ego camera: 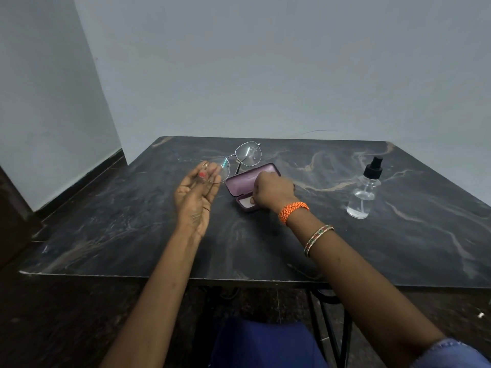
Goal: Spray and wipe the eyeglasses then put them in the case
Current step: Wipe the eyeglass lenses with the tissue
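My left hand (195,193) holds thin metal-framed eyeglasses (248,154) by the left lens, raised above the table, droplets showing on the right lens. An open purple glasses case (245,180) lies just right of that hand, its lid tilted back. My right hand (272,192) rests curled in the case's lower half, fingers on something pale inside; what it is I cannot tell. A clear spray bottle (365,189) with a black nozzle stands upright to the right, apart from both hands.
The dark marble-patterned table (132,235) fills the view, with its front edge close to my lap. A grey wall runs behind and to the left. Black metal table legs show below the front edge.
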